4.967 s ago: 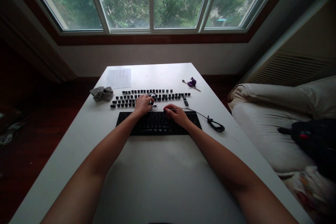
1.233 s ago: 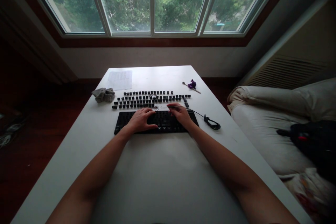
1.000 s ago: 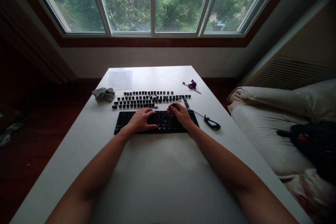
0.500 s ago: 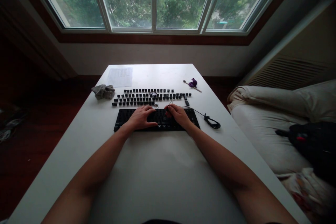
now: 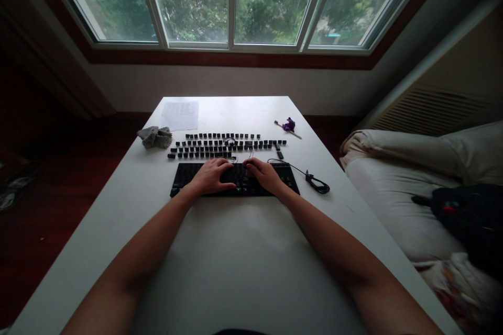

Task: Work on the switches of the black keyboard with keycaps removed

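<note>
A black keyboard lies across the white table in front of me, with many keys still showing on its near row. My left hand rests on its left half, thumb and fingers spread over the keys. Above the right half, my right hand is closed in a pinch around a wire keycap puller, whose thin wires stick up past my fingers. The puller's other end is hidden by the hand. Loose black keycaps stand in rows just beyond the keyboard.
A coiled black cable lies to the keyboard's right. Farther back are a grey cloth, a printed sheet, and a brush beside a purple crumpled thing. A cushioned seat with a black bag borders the table's right.
My right hand has shifted slightly left along the keyboard, and the puller's wires have moved left with it. My left hand has stayed in place.
</note>
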